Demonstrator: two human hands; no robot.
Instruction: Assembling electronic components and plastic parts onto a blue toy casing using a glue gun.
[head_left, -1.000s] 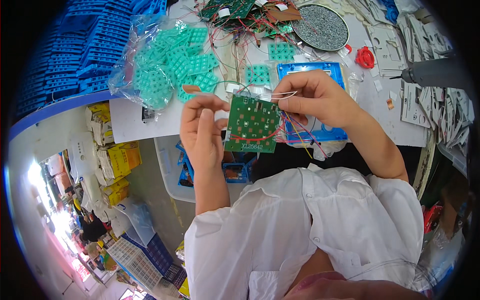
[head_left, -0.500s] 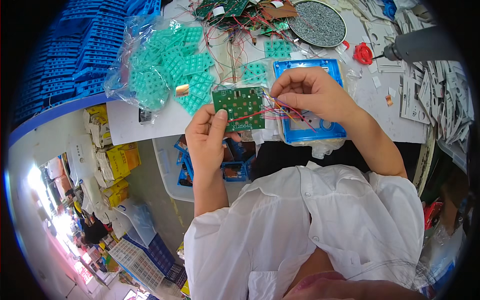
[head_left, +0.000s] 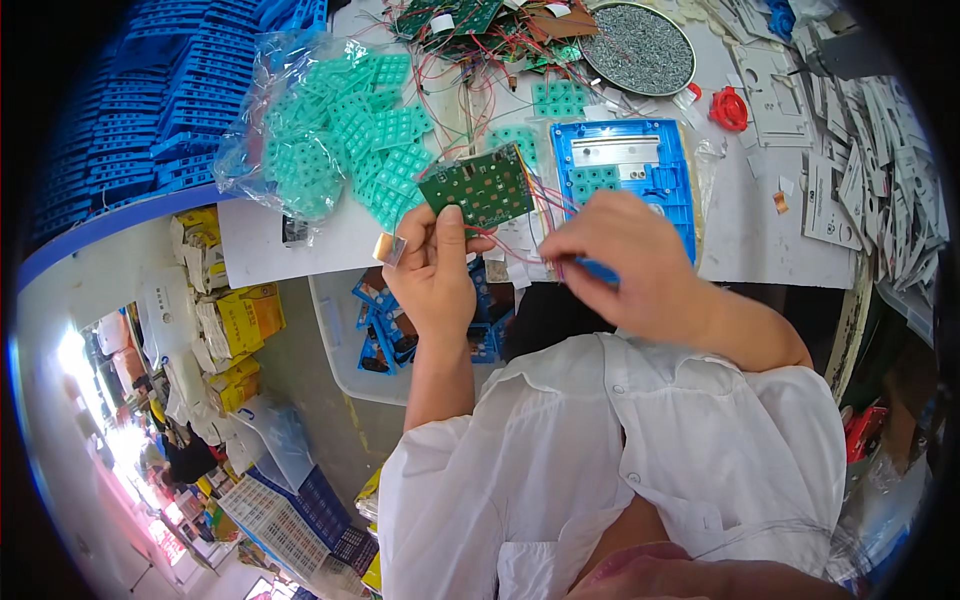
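Note:
My left hand (head_left: 440, 275) grips a green circuit board (head_left: 480, 190) by its near edge, thumb on top and fingers beneath. The board is tilted, its far right corner raised. Thin red, yellow and purple wires (head_left: 545, 200) run from its right side to my right hand (head_left: 635, 265), which is closed on them. A small copper-coloured piece with clear film (head_left: 385, 248) sticks out beside my left fingers. Behind my right hand lies a blue plastic housing (head_left: 676, 185), partly covered by it. A turquoise rubber keypad (head_left: 595, 178) shows inside the housing.
A clear bag of turquoise keypads (head_left: 320, 140) lies left, near stacked blue housings (head_left: 200, 90). At the back are wired boards (head_left: 470, 20) and a round tray of screws (head_left: 690, 60). A red ring (head_left: 728, 108), grey power tool (head_left: 860, 50) and white plates (head_left: 880, 170) stand right.
My right hand has drawn the wires down toward me, uncovering more of the blue housing. The circuit board has turned and tilted in my left hand. The grey power tool has swung away from the red ring.

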